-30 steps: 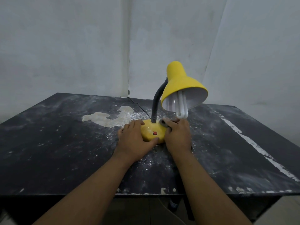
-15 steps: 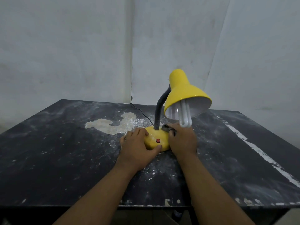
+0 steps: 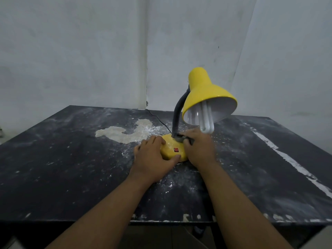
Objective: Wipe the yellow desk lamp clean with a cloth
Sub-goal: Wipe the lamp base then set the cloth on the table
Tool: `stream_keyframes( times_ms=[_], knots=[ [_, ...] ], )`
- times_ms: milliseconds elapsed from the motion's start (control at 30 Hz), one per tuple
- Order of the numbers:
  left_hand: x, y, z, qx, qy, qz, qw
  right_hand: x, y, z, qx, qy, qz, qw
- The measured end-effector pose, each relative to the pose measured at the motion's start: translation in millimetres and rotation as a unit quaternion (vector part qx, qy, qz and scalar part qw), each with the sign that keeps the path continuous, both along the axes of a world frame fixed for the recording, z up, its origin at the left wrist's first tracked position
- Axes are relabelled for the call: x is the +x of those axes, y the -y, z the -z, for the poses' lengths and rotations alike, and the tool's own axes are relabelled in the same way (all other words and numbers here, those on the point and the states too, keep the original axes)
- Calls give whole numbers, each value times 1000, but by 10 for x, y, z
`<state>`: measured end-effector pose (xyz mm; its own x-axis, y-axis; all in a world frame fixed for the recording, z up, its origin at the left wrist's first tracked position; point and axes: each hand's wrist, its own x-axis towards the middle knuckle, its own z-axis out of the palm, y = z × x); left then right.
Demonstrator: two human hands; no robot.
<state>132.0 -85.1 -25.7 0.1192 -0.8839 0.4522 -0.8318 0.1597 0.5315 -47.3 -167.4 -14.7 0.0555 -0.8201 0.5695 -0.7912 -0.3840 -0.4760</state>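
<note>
A yellow desk lamp [image 3: 204,90] stands upright mid-table on a round yellow base [image 3: 171,148] with a red switch, a grey bendy neck and a white bulb under the shade. My left hand [image 3: 152,155] lies against the base's left side, thumb along its front edge, holding it. My right hand [image 3: 199,148] presses a small dark grey cloth [image 3: 183,140] onto the base's right top, beside the foot of the neck. Most of the cloth is hidden under the fingers.
The dark table [image 3: 62,168] is dusty, with a pale dried patch [image 3: 125,132] left of the lamp and a white streak [image 3: 287,159] at the right. A black cord [image 3: 158,119] runs from the base back to the wall. The front edge is close to me.
The camera tilted, so everything sits lower in view. My right hand with the cloth has crept slightly towards the foot of the neck. The left hand keeps its hold on the base.
</note>
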Motion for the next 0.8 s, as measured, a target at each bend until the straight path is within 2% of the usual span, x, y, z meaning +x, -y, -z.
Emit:
stream_keyframes(
  times_ms=[100,167,233,300,367,533,600,700,800],
  knots=[
    [-2,-11,-8,1,0,0,1000,-61,48,-32,-6,32,107,994],
    [-6,-23,-20,1,-1,0,1000,-65,29,-30,-10,43,47,998],
    [-9,-24,-25,1,1,-2,1000,-46,23,4,29,28,-8,999],
    [-8,-17,-22,3,4,-3,1000,-52,27,-32,68,32,47,996],
    [-4,-14,-18,2,6,-4,1000,-79,-12,-79,50,42,88,994],
    [-9,-21,-24,-4,-1,-5,1000,-127,-189,-145,52,105,-81,990],
    [-15,-15,-32,-11,-6,-13,1000,-159,-245,-175,36,140,-82,986],
    [-14,-10,-40,-15,-20,-18,1000,-156,-309,-204,16,124,-73,989],
    [-5,-21,-46,-14,-31,-16,999,-144,-295,-191,35,138,-130,981]
  ],
)
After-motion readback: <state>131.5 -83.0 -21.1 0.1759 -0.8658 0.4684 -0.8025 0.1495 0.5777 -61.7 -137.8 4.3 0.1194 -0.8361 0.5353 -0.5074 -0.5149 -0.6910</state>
